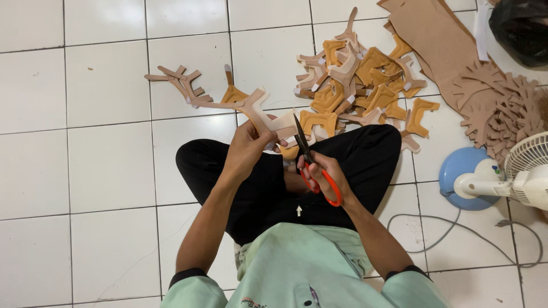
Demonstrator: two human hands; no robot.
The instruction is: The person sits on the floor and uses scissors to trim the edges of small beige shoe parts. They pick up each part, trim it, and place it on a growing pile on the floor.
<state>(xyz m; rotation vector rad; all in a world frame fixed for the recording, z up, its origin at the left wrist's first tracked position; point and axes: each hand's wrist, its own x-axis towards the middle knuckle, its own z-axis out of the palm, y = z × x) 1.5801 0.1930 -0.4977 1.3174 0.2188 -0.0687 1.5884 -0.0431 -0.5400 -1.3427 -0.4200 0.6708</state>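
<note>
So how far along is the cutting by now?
A heap of cut pieces already lies on the tiled floor. The left hand holds a tan piece while the right hand works orange-handled scissors at it. Uncut brown sheet remains nearby.

white floor tiles (85,171), electric fan (534,171) on blue base (465,171), grey cord (445,234), black bag (522,28)

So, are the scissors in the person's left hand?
No, the right hand holds the orange-handled scissors; the left hand holds a tan cut-out piece.

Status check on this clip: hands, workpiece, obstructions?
Left hand grips tan cut-out piece. Right hand works orange-handled scissors, blades at piece. Cut pieces pile ahead, nothing blocking.
</note>
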